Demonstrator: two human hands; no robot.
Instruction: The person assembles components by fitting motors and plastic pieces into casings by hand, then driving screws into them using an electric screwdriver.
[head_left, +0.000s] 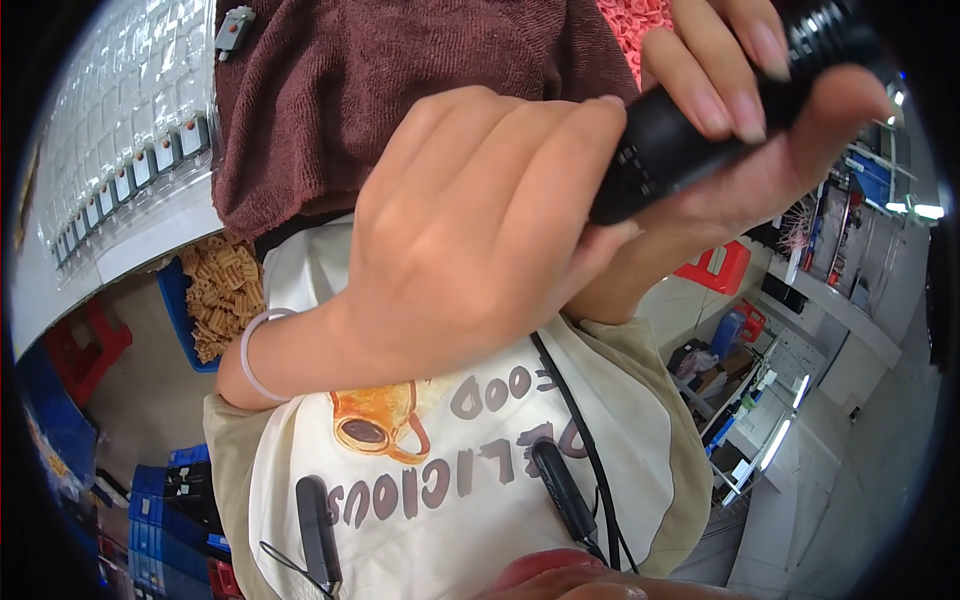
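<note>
A black cylindrical tool (pixel 670 155) with a ridged end slants across the upper right; its exact kind is not clear. My right hand (pixel 720 90) is closed round it, with the fingers over the top and the thumb along the far side. My left hand (pixel 480 200), a pale band on its wrist, is curled at the tool's lower end, its thumb and forefinger against it. The left palm and whatever lies inside it are hidden. Behind both hands a brown towel (pixel 300 110) is spread, with a small grey part with an orange dot (pixel 234 32) at its left edge.
At the left a clear plastic tray (pixel 120 100) holds a row of small grey-and-white parts. Below it stands a blue bin (pixel 178 310) of tan pieces (pixel 222 290). Pinkish-red pieces (pixel 636 25) lie at the top. Red stools (pixel 720 268) and blue crates (pixel 160 520) stand on the floor.
</note>
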